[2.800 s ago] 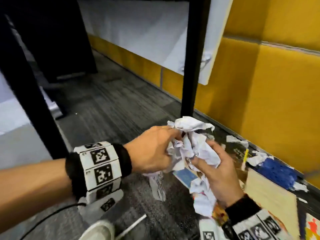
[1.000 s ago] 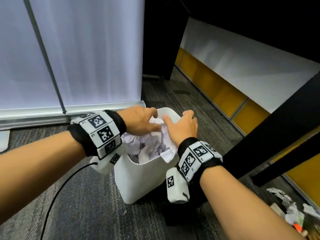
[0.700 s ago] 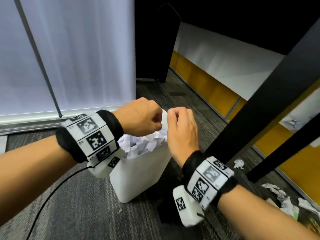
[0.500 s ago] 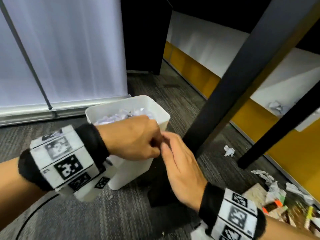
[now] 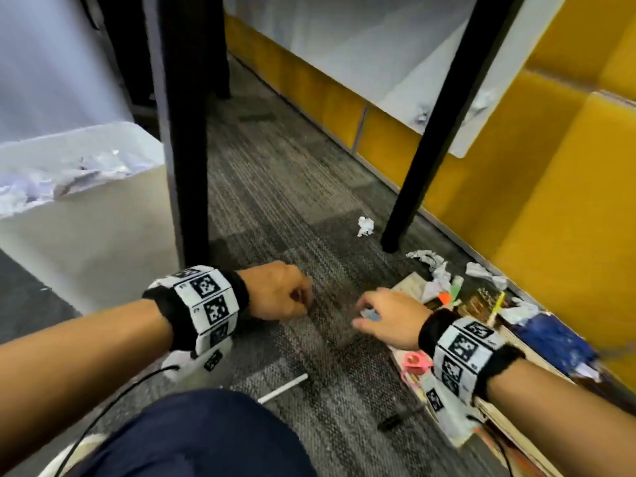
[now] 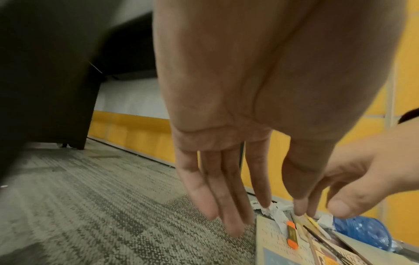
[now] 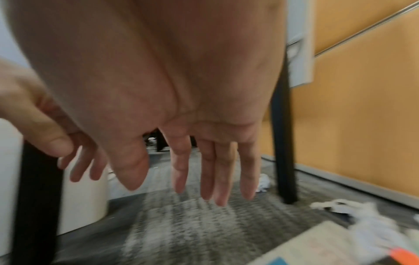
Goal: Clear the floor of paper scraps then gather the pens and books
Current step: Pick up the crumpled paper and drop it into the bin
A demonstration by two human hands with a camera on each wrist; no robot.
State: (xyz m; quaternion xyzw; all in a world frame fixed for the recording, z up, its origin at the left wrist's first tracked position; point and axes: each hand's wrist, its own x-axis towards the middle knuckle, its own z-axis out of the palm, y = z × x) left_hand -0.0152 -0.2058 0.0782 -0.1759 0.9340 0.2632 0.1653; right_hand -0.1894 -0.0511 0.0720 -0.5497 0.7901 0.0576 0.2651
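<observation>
Head view: left hand [image 5: 278, 292] and right hand [image 5: 385, 320] hover empty over carpet; paper scraps [image 5: 434, 266], pens [image 5: 447, 297] and books [image 5: 409, 282] lie near the yellow wall [image 5: 537, 201]. Wrist views: both hands' fingers [image 6: 226, 197] hang straight, spread.

- A small crumpled white paper scrap [image 5: 365, 226] lay alone on the grey carpet, just beside the foot of a black table leg.
- More crumpled white paper scraps [image 5: 434, 266] were strewn along the base of the yellow wall, some resting on the books.
- Flat beige and cream-covered books [image 5: 409, 285] lay on the carpet near the wall, overlapping.
- An orange-capped marker pen [image 6: 291, 234] lay across one book cover.
- A slim white pen [image 5: 283, 388] lay by itself on the carpet, well apart from the pile.
- Crumpled white paper [image 5: 69, 173] filled a white plastic bin.
</observation>
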